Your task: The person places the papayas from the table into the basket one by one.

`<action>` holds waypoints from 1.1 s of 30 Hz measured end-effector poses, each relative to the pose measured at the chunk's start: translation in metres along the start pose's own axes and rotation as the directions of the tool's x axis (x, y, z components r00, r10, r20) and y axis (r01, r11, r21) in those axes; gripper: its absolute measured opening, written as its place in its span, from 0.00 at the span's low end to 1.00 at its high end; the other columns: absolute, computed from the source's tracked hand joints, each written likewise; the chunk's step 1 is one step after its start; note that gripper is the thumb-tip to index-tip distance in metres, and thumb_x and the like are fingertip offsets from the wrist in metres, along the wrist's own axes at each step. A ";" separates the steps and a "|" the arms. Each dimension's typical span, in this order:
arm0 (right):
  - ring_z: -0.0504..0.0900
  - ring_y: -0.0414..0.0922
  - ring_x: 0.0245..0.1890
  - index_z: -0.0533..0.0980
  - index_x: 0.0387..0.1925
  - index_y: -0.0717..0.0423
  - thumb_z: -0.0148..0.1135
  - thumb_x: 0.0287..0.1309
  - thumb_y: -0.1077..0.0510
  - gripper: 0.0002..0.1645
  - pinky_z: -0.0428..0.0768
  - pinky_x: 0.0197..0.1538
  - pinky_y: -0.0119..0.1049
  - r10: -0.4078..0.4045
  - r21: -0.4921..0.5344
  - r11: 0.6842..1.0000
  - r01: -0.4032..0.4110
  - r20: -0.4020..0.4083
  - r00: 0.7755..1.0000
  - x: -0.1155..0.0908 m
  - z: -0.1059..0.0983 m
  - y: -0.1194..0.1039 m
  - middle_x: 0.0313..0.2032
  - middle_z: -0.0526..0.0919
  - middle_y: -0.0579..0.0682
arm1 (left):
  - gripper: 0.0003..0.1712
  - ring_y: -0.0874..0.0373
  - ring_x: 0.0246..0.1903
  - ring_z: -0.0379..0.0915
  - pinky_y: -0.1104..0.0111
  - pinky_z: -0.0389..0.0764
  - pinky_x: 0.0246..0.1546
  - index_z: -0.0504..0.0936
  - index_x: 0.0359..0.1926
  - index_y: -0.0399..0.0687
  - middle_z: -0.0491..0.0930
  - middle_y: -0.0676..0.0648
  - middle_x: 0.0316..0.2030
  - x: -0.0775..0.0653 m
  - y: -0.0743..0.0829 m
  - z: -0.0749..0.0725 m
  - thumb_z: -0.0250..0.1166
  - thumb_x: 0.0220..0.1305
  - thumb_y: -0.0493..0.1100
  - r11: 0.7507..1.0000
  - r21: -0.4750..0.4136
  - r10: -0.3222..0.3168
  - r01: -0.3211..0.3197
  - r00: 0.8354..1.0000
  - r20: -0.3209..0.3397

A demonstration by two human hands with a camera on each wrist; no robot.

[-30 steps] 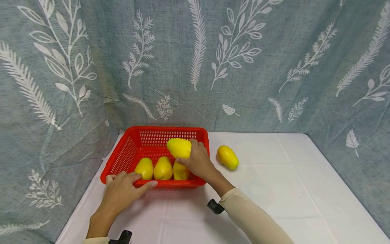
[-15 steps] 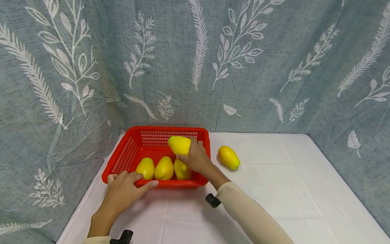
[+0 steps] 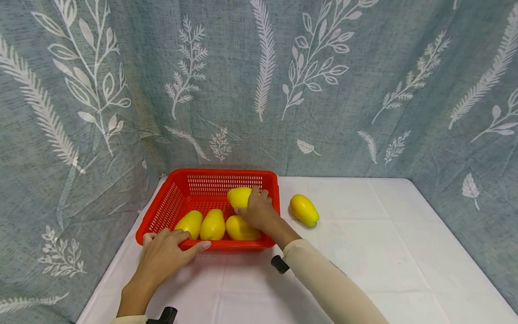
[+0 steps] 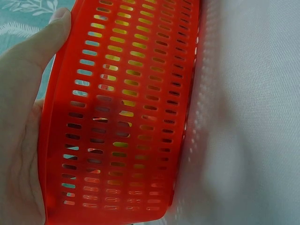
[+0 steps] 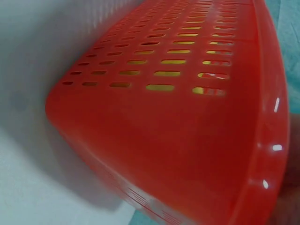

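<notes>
My right hand grips a yellow mango low inside the red plastic basket, toward its right side. Part of that fruit is hidden behind the fingers. Along the basket's near side lie a tilted mango, a more upright one and one on its side below my right hand. My left hand holds the near rim at the left corner, fingers over the edge and thumb along the outside. In the right wrist view the basket's wall covers most of the right hand.
Another yellow mango with a greenish tip lies on the white tablecloth, right of the basket. A grey-green curtain with white leaf prints hangs behind the table and at both sides.
My right hand has lowered the held mango a little and shifted slightly right. Beneath it, the right mango has turned onto its side, and the other two have moved left. My left hand stays put.
</notes>
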State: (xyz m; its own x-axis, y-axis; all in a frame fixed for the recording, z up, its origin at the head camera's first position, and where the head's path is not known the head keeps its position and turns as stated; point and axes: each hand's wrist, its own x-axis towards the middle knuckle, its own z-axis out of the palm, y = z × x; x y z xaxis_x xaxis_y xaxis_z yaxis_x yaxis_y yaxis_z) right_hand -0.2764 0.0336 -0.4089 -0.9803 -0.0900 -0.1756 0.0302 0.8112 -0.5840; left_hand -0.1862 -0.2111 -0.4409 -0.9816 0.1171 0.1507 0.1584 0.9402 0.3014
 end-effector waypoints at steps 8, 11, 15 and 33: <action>0.72 0.62 0.66 0.51 0.82 0.60 0.71 0.68 0.43 0.56 0.78 0.67 0.57 0.048 -0.117 0.992 -0.040 0.067 0.997 0.001 0.013 0.000 0.73 0.62 0.68 | 0.46 0.44 0.47 0.77 0.50 0.56 0.42 0.91 0.47 0.46 0.90 0.46 0.43 -0.001 0.001 0.001 0.61 0.60 0.83 1.000 -0.007 -0.013 0.013 1.000 0.009; 0.72 0.62 0.67 0.52 0.81 0.60 0.70 0.68 0.44 0.54 0.77 0.68 0.58 0.044 -0.136 0.990 -0.034 0.075 0.996 0.002 0.015 0.001 0.73 0.62 0.68 | 0.46 0.45 0.46 0.77 0.50 0.56 0.42 0.91 0.47 0.46 0.90 0.47 0.42 -0.001 0.001 0.001 0.61 0.59 0.83 1.000 -0.007 -0.017 0.017 1.000 0.019; 0.70 0.64 0.70 0.50 0.82 0.60 0.68 0.70 0.45 0.53 0.73 0.71 0.58 0.034 -0.140 0.990 -0.020 0.095 0.995 0.003 0.016 0.002 0.75 0.60 0.69 | 0.44 0.45 0.46 0.77 0.49 0.57 0.43 0.91 0.44 0.48 0.89 0.49 0.39 -0.001 0.000 0.001 0.61 0.59 0.83 1.000 -0.002 -0.011 0.011 1.000 0.009; 0.66 0.64 0.72 0.52 0.82 0.56 0.68 0.69 0.49 0.50 0.72 0.72 0.59 -0.089 -0.058 0.994 0.093 0.060 0.994 -0.007 0.012 0.007 0.76 0.60 0.68 | 0.44 0.45 0.46 0.77 0.51 0.56 0.42 0.91 0.43 0.49 0.88 0.50 0.39 -0.001 0.001 0.000 0.61 0.60 0.84 1.000 -0.001 -0.013 0.013 1.000 0.008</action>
State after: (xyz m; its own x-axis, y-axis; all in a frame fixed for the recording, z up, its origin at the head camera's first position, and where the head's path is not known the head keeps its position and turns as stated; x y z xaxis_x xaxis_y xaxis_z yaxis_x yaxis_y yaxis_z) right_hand -0.2672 0.0333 -0.4213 -0.9657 -0.1965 -0.1698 -0.0723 0.8314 -0.5510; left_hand -0.1848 -0.2106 -0.4414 -0.9844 0.1077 0.1390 0.1459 0.9415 0.3039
